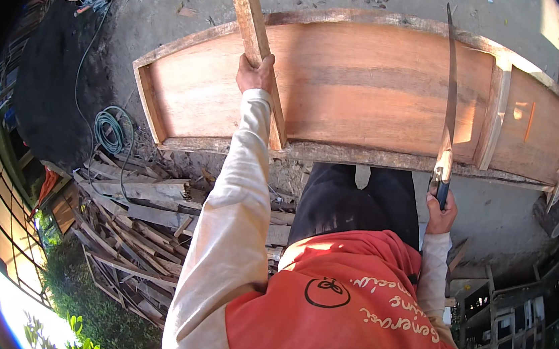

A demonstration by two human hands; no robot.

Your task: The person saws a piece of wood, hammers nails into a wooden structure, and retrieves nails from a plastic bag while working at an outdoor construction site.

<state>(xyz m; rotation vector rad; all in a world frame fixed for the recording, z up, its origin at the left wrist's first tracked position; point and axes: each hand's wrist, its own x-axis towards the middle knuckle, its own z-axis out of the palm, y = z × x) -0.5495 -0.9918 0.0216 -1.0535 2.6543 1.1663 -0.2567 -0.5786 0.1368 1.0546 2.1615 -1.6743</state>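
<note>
Head view: your left hand (pixel 254 74) grips a stiff, light wooden batten (pixel 255 37) lying across the wooden frame (pixel 369 82), best held mid-length, while your right hand (pixel 440 213) clasps a handsaw (pixel 447 123).

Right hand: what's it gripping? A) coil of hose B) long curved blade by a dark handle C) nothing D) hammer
B: the right hand is closed around the dark handle of a long curved blade that lies up across the wooden frame.
</note>
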